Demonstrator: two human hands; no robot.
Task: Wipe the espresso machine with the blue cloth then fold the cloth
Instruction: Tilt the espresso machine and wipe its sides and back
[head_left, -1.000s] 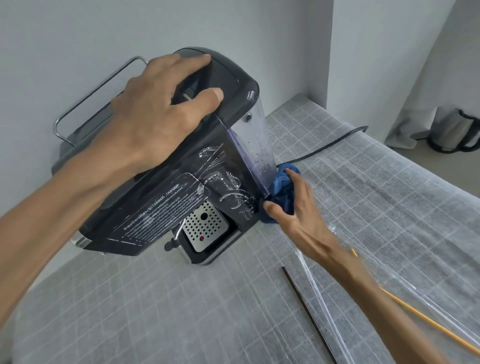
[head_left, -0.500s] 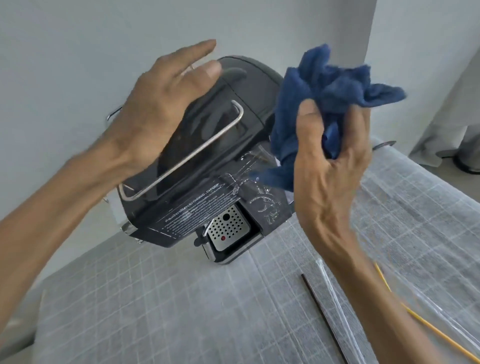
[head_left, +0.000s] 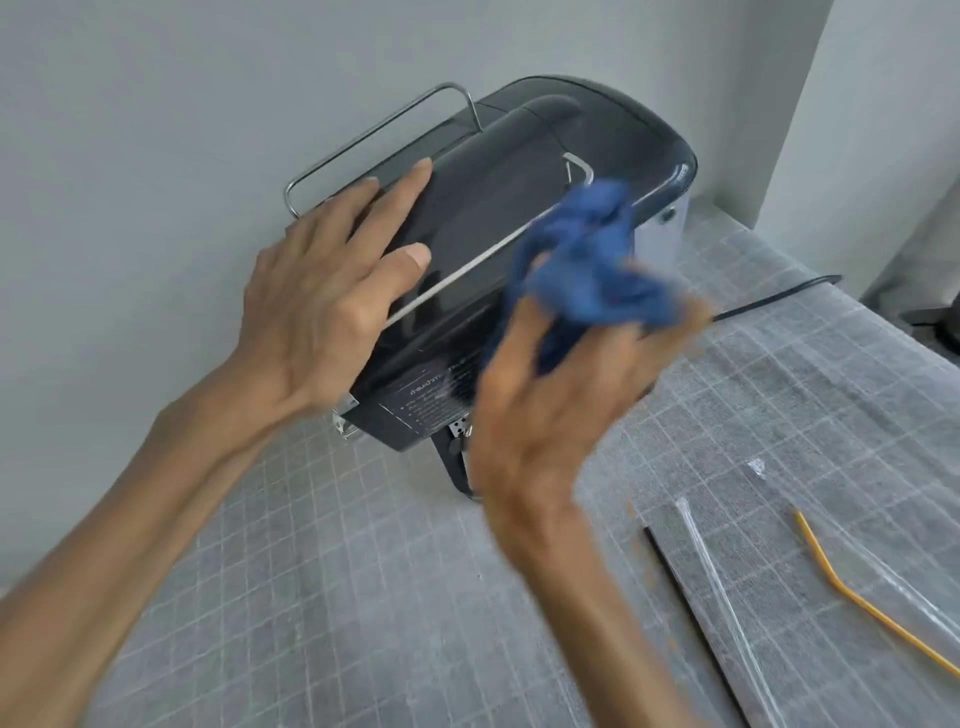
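From the head camera, the espresso machine (head_left: 519, 249) sits at the back of the table (head_left: 337, 597), close to the pale wall (head_left: 156, 156), with its dark top and side turned toward the viewer. A thin metal rail (head_left: 374, 135) runs along its far upper edge, and a second metal bar crosses the dark panel. Printed white text shows low on its side, partly hidden by the right hand.

The left hand (head_left: 322, 306) lies flat and spread on the machine's dark panel, fingers extended, its grip released and closed on nothing.

The right hand (head_left: 550, 410) is raised in front of the machine, its grip clenched around the bunched blue cloth (head_left: 592, 270). The cloth is crumpled and blurred, and overlaps the machine's right upper part; whether it touches the surface cannot be told.

A black cord (head_left: 779, 299) trails from behind the machine across the gridded table covering. To the right lie a dark stick (head_left: 685, 608), a clear tube (head_left: 722, 597) and a yellow strand (head_left: 852, 597), well apart from the machine.
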